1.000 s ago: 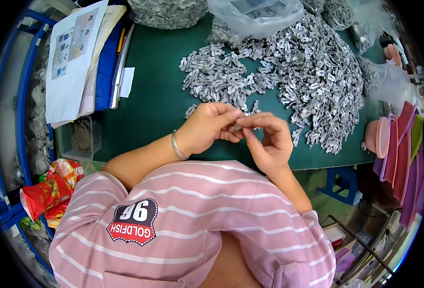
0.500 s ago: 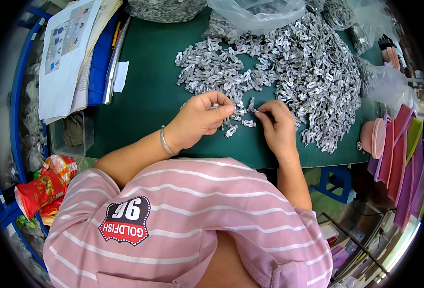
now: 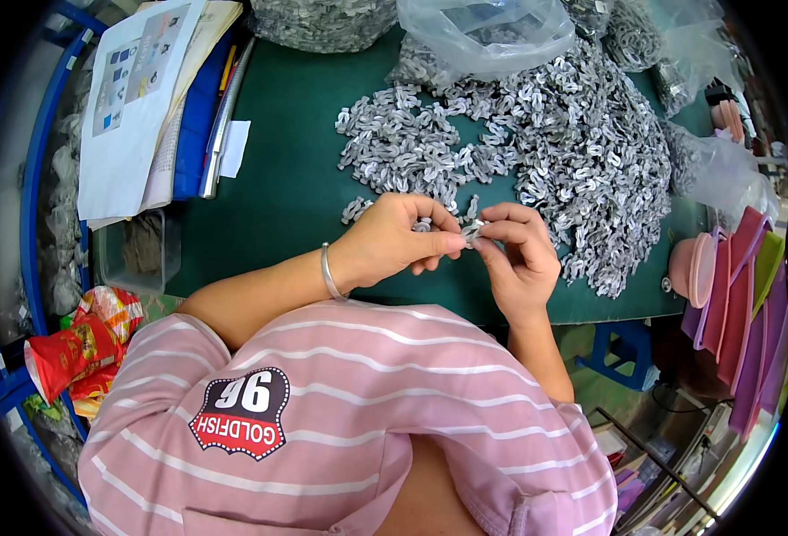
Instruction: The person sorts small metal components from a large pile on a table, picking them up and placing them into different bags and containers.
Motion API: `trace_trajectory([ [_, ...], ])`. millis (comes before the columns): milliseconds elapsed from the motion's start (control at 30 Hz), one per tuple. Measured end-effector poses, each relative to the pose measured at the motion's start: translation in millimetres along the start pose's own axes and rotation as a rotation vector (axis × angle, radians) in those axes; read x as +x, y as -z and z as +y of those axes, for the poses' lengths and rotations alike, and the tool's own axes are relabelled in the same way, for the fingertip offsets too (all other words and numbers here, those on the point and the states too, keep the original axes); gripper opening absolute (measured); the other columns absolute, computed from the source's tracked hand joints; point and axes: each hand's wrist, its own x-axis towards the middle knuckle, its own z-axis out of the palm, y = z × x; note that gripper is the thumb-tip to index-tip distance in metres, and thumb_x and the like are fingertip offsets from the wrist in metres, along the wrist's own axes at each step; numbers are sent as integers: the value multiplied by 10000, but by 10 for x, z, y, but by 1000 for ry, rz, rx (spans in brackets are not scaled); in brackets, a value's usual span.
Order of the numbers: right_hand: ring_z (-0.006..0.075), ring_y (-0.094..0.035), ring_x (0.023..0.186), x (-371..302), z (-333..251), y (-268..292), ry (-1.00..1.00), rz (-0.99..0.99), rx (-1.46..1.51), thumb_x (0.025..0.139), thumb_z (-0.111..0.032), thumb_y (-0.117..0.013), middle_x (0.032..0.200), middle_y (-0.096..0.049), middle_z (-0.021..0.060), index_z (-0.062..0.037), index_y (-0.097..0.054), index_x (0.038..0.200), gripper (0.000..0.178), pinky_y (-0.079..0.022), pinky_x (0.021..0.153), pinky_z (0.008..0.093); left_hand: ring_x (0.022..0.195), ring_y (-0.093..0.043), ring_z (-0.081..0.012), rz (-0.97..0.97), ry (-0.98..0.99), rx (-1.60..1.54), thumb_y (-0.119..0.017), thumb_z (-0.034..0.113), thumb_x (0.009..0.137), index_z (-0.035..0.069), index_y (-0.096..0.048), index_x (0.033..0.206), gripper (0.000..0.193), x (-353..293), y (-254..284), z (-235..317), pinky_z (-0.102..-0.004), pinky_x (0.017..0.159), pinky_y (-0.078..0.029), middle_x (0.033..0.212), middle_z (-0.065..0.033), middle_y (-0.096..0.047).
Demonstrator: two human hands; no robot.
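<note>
Over the table's near side, my two hands meet in front of a smaller heap of silver-grey looped metal pieces. My right hand pinches one small silver looped piece between thumb and fingers. The thumb and forefinger of my left hand close on the same piece from the other side. My fingers partly hide it. A few loose pieces show around and behind the left hand. To the right lies the large pile of the same looped pieces, a short way beyond my right hand.
Clear plastic bags and filled bags line the far side of the green table. Papers and a blue tray stand at left, above a clear plastic box. A pink cup and coloured sheets are at right.
My hands have come together; before, they were apart, with the right hand at a piece near the heap. Now both are on one piece, slightly nearer my body.
</note>
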Motion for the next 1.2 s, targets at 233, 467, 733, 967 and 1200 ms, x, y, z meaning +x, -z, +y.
trace_trajectory([
  [233, 179, -567, 924, -52, -64, -74, -150, 60, 434, 739, 125, -623, 1003, -555, 145, 2, -431, 1046, 382, -473, 774, 272, 662, -615, -141, 13, -35, -120, -626, 77, 827, -33, -587, 928, 154, 14, 20, -69, -221, 556, -499, 787, -97, -623],
  [467, 181, -592, 858, -76, -102, -92, -123, 110, 388, 745, 120, -615, 967, -591, 161, 22, -473, 1010, 317, -485, 743, 281, 690, -628, -162, -4, 31, -262, -552, 120, 880, -31, -566, 983, 184, 6, 0, -63, -231, 583, -516, 831, -103, -625],
  [733, 273, -576, 774, 189, 252, 152, -164, 33, -377, 753, 37, -606, 839, -593, 109, 7, -618, 880, 131, -463, 699, 321, 482, -333, -39, -93, 128, -539, -473, 156, 920, 20, -562, 960, 167, 39, 138, -148, -160, 388, -246, 698, -5, -472],
  [967, 324, -536, 788, 212, 305, 208, -26, -275, -577, 658, 7, -678, 806, -554, 121, 4, -605, 820, 178, -442, 676, 358, 487, -351, -33, -43, 94, -471, -515, 141, 899, 25, -560, 940, 131, 19, 143, -161, -157, 390, -259, 687, 4, -464],
  [1200, 154, -591, 663, 7, 272, 154, -463, -129, 67, 743, 34, -648, 780, -620, 81, 14, -593, 804, 84, -468, 589, 266, 578, -433, -35, 53, -133, -85, -633, 68, 814, 13, -571, 942, 153, -8, 49, -135, -170, 483, -344, 733, 10, -519],
])
